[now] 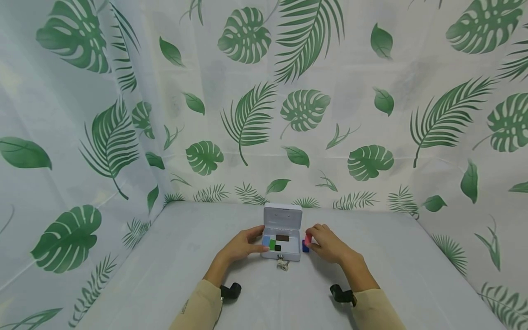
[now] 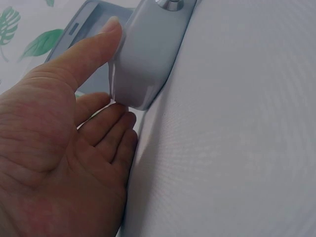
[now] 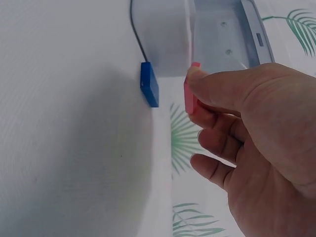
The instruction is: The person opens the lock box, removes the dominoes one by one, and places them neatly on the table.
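Note:
A small white metal cash box stands on the table with its lid raised. My left hand holds the left end of the box, thumb over the rim and fingers against its side wall. Inside lie a light blue block, a green block, a brown block and a black block. To the right of the box, my right hand pinches a pink block between thumb and forefinger. A dark blue block rests on the table beside the box's right wall.
Keys hang from the lock at the front of the box. The white table meets a leaf-printed curtain at the back and sides. Black wrist cameras are worn near both sleeves.

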Action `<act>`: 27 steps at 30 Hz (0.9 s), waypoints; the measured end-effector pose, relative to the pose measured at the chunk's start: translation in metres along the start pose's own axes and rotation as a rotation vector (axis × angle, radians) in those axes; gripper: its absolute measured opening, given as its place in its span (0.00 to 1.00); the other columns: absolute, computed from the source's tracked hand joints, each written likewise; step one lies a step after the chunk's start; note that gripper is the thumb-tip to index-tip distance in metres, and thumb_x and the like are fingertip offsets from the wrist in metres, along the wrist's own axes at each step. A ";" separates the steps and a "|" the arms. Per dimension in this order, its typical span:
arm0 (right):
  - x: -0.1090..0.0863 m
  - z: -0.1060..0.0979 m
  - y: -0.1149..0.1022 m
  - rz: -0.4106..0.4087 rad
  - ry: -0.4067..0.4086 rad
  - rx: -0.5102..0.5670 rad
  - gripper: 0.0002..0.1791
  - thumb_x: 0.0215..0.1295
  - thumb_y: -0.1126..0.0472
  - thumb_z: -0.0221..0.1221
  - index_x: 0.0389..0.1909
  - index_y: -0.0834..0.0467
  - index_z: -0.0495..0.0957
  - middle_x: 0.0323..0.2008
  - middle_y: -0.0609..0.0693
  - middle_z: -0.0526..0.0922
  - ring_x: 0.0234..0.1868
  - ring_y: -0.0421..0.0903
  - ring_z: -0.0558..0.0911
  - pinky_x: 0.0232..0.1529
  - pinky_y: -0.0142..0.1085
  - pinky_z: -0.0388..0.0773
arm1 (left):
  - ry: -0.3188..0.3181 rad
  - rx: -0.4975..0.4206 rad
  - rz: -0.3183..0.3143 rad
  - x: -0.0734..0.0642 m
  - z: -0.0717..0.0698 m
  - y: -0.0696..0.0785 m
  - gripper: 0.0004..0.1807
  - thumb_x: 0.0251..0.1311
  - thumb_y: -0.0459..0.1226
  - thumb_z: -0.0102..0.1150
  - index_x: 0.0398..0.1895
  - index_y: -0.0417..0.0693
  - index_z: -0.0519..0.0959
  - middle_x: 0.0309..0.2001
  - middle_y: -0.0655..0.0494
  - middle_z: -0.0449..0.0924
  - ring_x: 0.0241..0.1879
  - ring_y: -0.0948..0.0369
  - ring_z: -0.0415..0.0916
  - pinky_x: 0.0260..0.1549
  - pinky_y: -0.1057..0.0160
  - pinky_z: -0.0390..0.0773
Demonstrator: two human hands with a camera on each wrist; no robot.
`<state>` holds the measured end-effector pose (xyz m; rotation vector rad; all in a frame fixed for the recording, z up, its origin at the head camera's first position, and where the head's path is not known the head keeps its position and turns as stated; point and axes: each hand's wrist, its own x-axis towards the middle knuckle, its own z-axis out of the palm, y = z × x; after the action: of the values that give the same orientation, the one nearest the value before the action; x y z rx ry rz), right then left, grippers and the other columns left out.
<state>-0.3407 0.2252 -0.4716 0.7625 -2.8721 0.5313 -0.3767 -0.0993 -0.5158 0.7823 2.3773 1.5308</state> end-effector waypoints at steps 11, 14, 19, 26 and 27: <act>-0.001 0.002 0.005 0.018 -0.015 -0.017 0.15 0.70 0.65 0.65 0.54 0.66 0.80 0.48 0.56 0.81 0.51 0.52 0.75 0.58 0.53 0.79 | 0.008 -0.010 -0.015 0.000 0.001 0.000 0.46 0.60 0.48 0.76 0.80 0.53 0.65 0.78 0.56 0.67 0.78 0.48 0.62 0.77 0.44 0.63; -0.001 0.003 0.007 0.028 -0.022 -0.013 0.15 0.70 0.65 0.65 0.54 0.66 0.80 0.49 0.56 0.81 0.51 0.52 0.75 0.59 0.53 0.79 | 0.007 -0.021 -0.015 0.001 0.001 0.000 0.45 0.60 0.47 0.76 0.79 0.52 0.65 0.78 0.56 0.67 0.79 0.48 0.62 0.77 0.44 0.62; -0.002 0.004 0.008 0.032 -0.025 -0.015 0.15 0.70 0.65 0.65 0.54 0.66 0.80 0.48 0.56 0.81 0.51 0.52 0.75 0.59 0.53 0.79 | 0.012 -0.033 -0.017 0.001 0.001 -0.001 0.45 0.60 0.47 0.76 0.79 0.53 0.66 0.77 0.57 0.68 0.79 0.49 0.62 0.77 0.44 0.62; -0.002 0.006 0.009 0.014 -0.013 -0.023 0.13 0.69 0.66 0.65 0.52 0.66 0.80 0.46 0.55 0.81 0.49 0.51 0.75 0.56 0.52 0.78 | 0.011 -0.033 -0.012 0.001 0.001 0.000 0.45 0.60 0.47 0.76 0.79 0.53 0.66 0.77 0.57 0.68 0.78 0.49 0.62 0.77 0.44 0.62; -0.002 0.006 0.009 0.016 -0.014 -0.026 0.13 0.69 0.66 0.65 0.52 0.66 0.80 0.46 0.54 0.80 0.49 0.51 0.75 0.57 0.52 0.78 | 0.011 -0.035 -0.012 0.000 0.001 0.000 0.45 0.60 0.47 0.76 0.79 0.53 0.66 0.77 0.56 0.68 0.78 0.49 0.62 0.77 0.44 0.62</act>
<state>-0.3435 0.2312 -0.4803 0.7434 -2.8947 0.4912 -0.3766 -0.0985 -0.5157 0.7527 2.3521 1.5715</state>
